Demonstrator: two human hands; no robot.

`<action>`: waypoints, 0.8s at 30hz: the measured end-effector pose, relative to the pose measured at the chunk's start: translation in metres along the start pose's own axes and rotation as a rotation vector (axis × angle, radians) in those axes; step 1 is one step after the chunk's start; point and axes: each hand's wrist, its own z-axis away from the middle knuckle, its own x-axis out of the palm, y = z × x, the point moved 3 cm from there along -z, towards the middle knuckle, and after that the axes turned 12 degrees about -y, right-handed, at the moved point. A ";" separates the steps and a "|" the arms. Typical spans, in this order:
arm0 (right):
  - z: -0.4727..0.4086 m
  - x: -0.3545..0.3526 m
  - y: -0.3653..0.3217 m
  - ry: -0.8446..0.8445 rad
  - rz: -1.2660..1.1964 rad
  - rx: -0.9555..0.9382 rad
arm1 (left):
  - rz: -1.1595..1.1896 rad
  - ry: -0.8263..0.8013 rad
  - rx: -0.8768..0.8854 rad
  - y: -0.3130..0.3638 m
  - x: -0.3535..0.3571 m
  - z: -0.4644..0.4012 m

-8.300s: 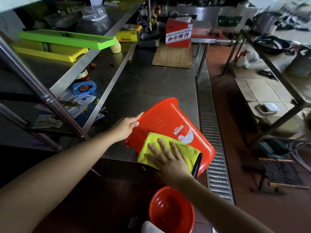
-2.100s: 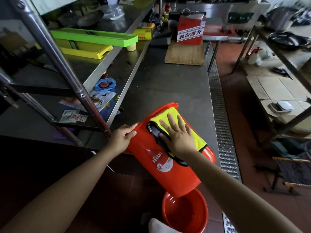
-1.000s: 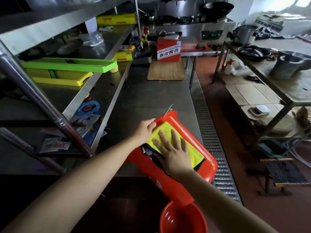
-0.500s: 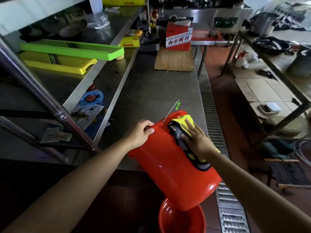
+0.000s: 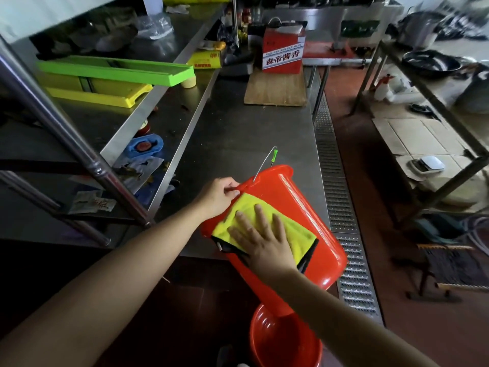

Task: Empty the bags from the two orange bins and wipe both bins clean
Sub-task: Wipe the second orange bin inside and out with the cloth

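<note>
Stainless steel ran through the whole kitchen: a long steel counter stretched away from the near edge, with a steel shelf along its left side and a metal floor grate along its right.

Fingers of the right hand lay straight and spread apart, pressed flat on a yellow cloth with a dark trim. That cloth was spread over the outer wall of an orange bin, which was tipped on its side at the counter's near edge, its rim toward the far end and its base overhanging toward the person. Its wire handle stuck up from the rim. The left hand gripped the bin's rim on the left, fingertips curled onto the edge and pinching it, the forearm reaching in from the near left.

Directly below the tipped bin, on the floor near the person, stood the second orange bin, upright and open at the top.

Farther out, a wooden board lay at the counter's far end with a red box bearing white-panel lettering standing on it. On the left shelf sat a green tray over a yellow tray. Below the shelf lay a blue holder and some packets. To the right, across a red floor, stood a metal rack with pans on it.
</note>
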 end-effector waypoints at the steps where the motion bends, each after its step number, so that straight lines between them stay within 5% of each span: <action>1: -0.001 -0.002 0.009 0.022 -0.013 -0.023 | 0.003 -0.003 -0.004 -0.001 -0.001 0.001; 8: 0.003 -0.010 0.158 -0.130 -0.826 0.549 | -0.003 -0.018 -0.042 -0.002 0.002 -0.002; 12: 0.016 -0.004 0.106 -0.050 -0.466 0.506 | 0.002 -0.003 -0.056 0.003 0.003 -0.011; 17: 0.042 0.017 0.003 0.041 0.004 0.059 | 0.051 -0.021 -0.052 0.006 0.001 -0.014; 20: 0.044 0.008 0.034 0.061 -0.079 0.091 | 0.071 -0.028 -0.056 0.005 -0.001 -0.012; 24: 0.057 0.000 0.122 -0.071 -0.569 0.498 | 0.040 -0.048 -0.084 0.010 0.002 -0.015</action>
